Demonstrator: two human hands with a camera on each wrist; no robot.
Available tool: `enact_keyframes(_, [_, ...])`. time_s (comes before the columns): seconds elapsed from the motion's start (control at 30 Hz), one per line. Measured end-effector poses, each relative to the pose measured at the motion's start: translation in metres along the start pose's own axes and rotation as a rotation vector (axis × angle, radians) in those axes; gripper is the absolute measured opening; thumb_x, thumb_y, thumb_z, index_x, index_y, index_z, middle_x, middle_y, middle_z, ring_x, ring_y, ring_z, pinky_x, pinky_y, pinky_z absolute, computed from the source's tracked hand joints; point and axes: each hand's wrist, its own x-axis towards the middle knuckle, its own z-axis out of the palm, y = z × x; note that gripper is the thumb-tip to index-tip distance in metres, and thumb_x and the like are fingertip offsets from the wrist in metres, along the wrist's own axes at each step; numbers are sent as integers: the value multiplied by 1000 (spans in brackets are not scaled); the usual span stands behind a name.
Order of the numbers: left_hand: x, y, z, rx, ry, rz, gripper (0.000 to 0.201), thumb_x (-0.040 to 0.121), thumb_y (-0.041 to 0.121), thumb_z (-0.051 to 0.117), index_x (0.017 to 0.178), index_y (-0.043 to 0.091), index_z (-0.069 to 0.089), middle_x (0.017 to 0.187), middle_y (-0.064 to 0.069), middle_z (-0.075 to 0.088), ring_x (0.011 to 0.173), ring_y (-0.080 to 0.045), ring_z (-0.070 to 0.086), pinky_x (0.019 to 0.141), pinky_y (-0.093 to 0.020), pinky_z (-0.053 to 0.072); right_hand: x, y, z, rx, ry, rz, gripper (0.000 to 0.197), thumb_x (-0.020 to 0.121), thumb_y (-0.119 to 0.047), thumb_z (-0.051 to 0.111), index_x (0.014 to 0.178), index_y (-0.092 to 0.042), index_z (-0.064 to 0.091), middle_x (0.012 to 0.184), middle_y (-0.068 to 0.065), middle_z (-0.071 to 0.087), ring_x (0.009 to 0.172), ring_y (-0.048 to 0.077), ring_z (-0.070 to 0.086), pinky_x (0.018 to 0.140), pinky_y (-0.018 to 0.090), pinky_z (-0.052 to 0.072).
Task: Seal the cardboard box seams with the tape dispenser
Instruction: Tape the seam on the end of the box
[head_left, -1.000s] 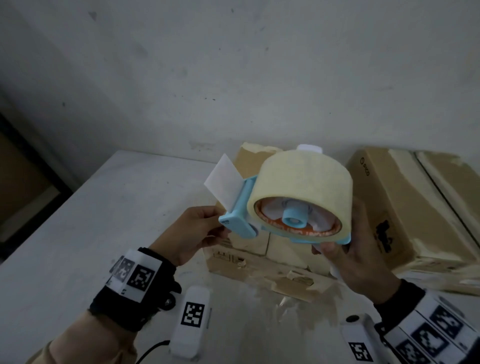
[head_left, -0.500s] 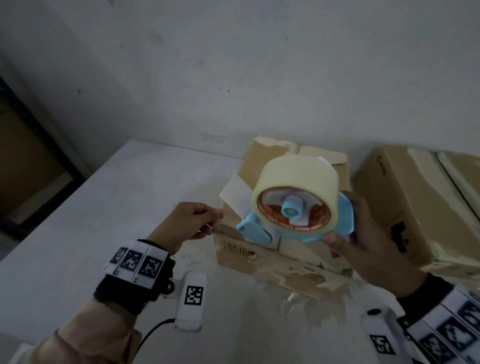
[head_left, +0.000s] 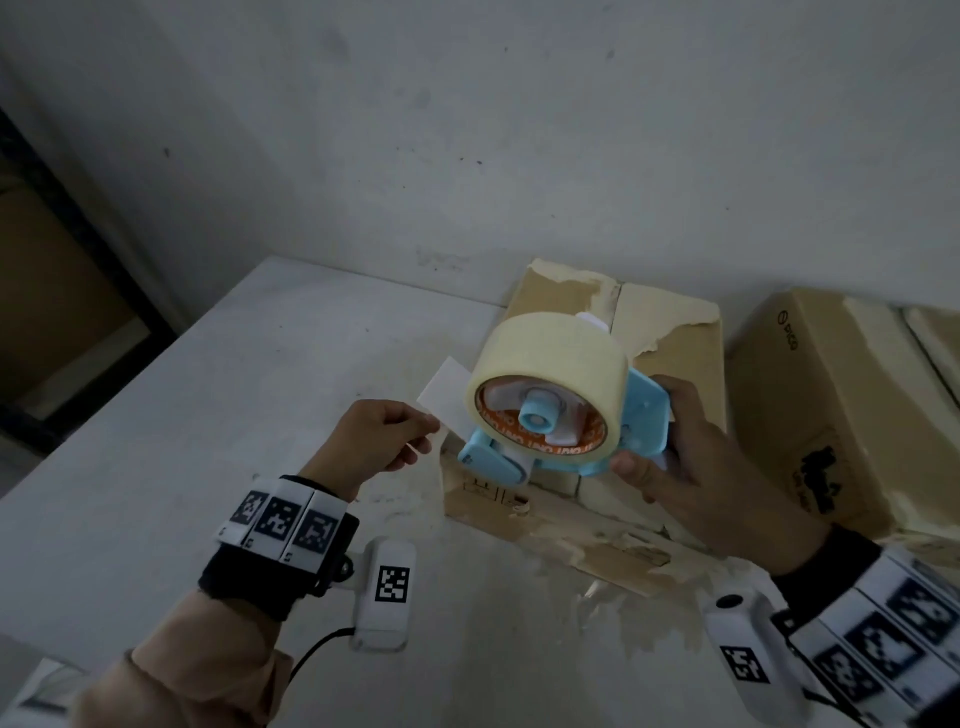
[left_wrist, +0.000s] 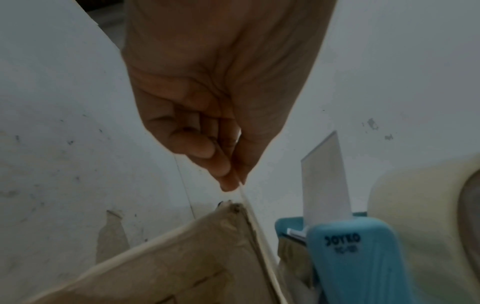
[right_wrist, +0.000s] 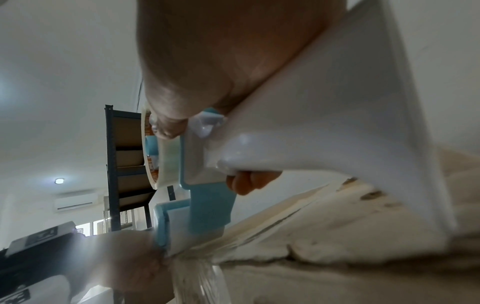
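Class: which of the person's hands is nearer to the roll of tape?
Right. The right hand grips the dispenser's handle directly beside the roll of tape; the left hand pinches the pulled-out tape end, off to the roll's side.

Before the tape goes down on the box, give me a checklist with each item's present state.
1. Right hand grips the tape dispenser by its handle: ok.
2. Left hand pinches the pulled-out tape end: ok.
3. Tape strip free of twists or folds: cannot tell; it shows edge-on in the left wrist view.
4. Dispenser's front lowered to the cardboard box: ok, it sits at the near left corner.
5. Tape lined up with the top centre seam: not ok, the dispenser is left of it.
6. Box surface clean for sticking: not ok, torn old tape remains along the edges.
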Motion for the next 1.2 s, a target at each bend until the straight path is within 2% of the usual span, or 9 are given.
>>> enact_keyframes(0.13, [1,-3,0,11,-12,4,22,90,14,56,70,14,64,64,-1,60,36,3,48,41,-7,40,2,2,1,2,-25,11,69,65,-61,49,118,-26,24,82,-13,60,69,-10,61,54,11,46])
enact_keyframes(0.33, [3,-8,3,-6,-19,-39,22,90,16,55,69,16,63,64,-1,59,51,-10,47,43,-11,39,2,1,3,-24,-10,14,71,62,-74,52,114,-34,23,86,-14,61,71,-10,62,55,9,46])
enact_keyframes(0.43, [1,-13,13,-103,-29,-114,24,91,17,54,68,14,61,64,-3,57,52,-13,46,50,-19,38,1,2,5,-39,-29,19,63,75,-62,54,117,-27,23,87,-14,59,72,-10,61,57,12,47])
enact_keyframes(0.53, [-1,-18,22,-215,8,-141,27,92,16,50,66,13,58,64,-4,54,53,-15,47,54,-22,39,1,-2,6,-64,-36,29,60,72,-44,53,118,-19,23,77,-14,56,63,-15,58,52,5,41])
enact_keyframes(0.7, [-2,-27,32,-320,37,-182,20,93,21,50,75,14,51,61,-4,52,51,-14,51,49,-21,42,0,0,5,-93,-31,28,77,68,-74,51,120,-26,20,83,-14,60,71,-8,62,57,12,49])
enact_keyframes(0.93, [3,-35,37,-192,3,-305,10,94,21,47,88,13,44,71,-6,49,57,-16,46,52,-24,38,1,-4,6,-109,-27,43,58,80,-45,59,117,-22,22,72,-16,54,58,-14,56,48,5,39])
enact_keyframes(1.0, [2,-33,38,-191,32,-251,13,96,23,43,87,14,45,81,-8,54,63,-18,49,55,-24,37,1,-5,5,-110,-14,36,57,80,-45,59,117,-20,22,69,-16,52,55,-14,55,46,5,38])
enact_keyframes(1.1, [-7,-24,42,-226,30,-108,30,99,32,32,107,13,54,107,-3,54,94,-18,51,70,-29,39,0,-4,5,-119,-27,29,56,80,-43,57,118,-21,21,70,-16,51,55,-14,55,46,5,38])
enact_keyframes(1.2, [-16,-21,47,-85,-24,-25,21,99,19,32,97,14,53,100,1,51,96,-16,47,81,-29,36,1,-4,5,-98,-34,27,57,82,-49,56,118,-22,21,74,-16,53,60,-15,56,49,5,40])
